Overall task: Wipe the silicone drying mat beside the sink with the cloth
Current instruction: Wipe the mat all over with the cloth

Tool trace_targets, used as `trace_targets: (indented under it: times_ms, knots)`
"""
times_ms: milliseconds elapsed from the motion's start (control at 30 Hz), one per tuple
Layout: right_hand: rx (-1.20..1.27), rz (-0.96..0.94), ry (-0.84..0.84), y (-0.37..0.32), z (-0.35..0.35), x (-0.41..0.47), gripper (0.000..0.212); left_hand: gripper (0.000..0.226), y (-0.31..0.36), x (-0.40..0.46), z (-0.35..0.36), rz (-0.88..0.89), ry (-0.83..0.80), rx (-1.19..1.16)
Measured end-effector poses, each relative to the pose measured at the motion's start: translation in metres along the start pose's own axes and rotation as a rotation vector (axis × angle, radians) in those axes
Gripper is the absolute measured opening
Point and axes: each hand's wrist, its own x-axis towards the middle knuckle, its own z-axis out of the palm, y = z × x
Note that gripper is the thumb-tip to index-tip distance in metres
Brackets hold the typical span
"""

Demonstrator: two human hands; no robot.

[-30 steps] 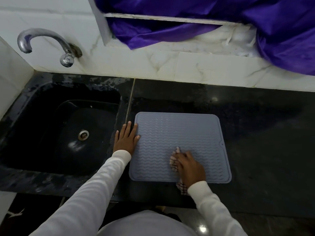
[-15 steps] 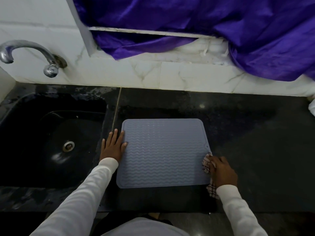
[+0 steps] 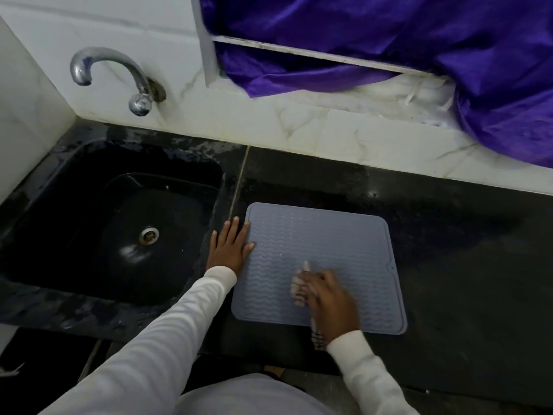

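Note:
A grey-blue silicone drying mat (image 3: 329, 244) with wavy ridges lies flat on the black counter, just right of the sink. My left hand (image 3: 229, 247) rests flat with spread fingers on the counter at the mat's left edge, thumb and forefinger touching the mat. My right hand (image 3: 330, 304) is blurred with motion on the mat's near middle. It is closed on a checked cloth (image 3: 299, 287), which sticks out past the fingers to the left and trails below the wrist.
A black sink (image 3: 77, 163) with a metal drain (image 3: 149, 235) lies to the left, wet along its rim. A chrome tap (image 3: 119, 76) sticks out of the white tiled wall. Purple fabric (image 3: 419, 49) hangs over the ledge behind. Black counter (image 3: 463, 265) stretches to the right.
My right hand with the cloth went from the mat's near middle to its right edge, and is now back at the near middle. The left hand stays at the left edge.

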Motion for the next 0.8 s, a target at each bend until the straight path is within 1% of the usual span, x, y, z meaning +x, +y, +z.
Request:
trace_targets:
  times_ms: [67,167,233,300,333,400,500,600,700,800]
  knots:
    - [-0.028,-0.05,-0.104,-0.028,0.032,0.011,0.027,0.068,-0.004,-0.002,0.001,0.024,0.019,0.012]
    - [-0.187,-0.067,-0.318,-0.045,0.082,0.016,0.037,0.071,-0.008,-0.005,0.004,0.064,0.065,0.042]
    - [-0.261,-0.025,-0.46,-0.05,0.104,0.015,0.047,0.069,-0.009,-0.007,0.006,0.075,0.091,0.052]
    - [-0.293,0.003,-0.531,-0.047,0.111,0.011,0.063,0.067,-0.01,-0.007,0.008,0.073,0.099,0.05]
    - [-0.288,0.019,-0.538,-0.043,0.107,0.009,0.066,0.066,-0.009,-0.007,0.01,0.073,0.105,0.054]
    - [-0.258,0.056,-0.543,-0.033,0.098,0.005,0.06,0.065,-0.01,-0.005,0.011,0.066,0.112,0.052]
    - [-0.255,0.11,-0.497,-0.02,0.075,-0.002,0.056,0.064,-0.011,-0.005,0.015,0.071,0.119,0.046]
    - [-0.25,0.256,-0.453,-0.002,0.041,-0.009,0.042,0.064,-0.011,-0.004,0.015,0.08,0.122,0.022]
    - [-0.288,0.298,-0.365,0.026,0.008,-0.024,0.041,0.064,-0.011,-0.004,0.016,0.081,0.12,0.036]
    - [-0.318,0.383,-0.305,0.055,-0.017,-0.04,0.042,0.064,-0.011,-0.004,0.015,0.08,0.12,0.048]
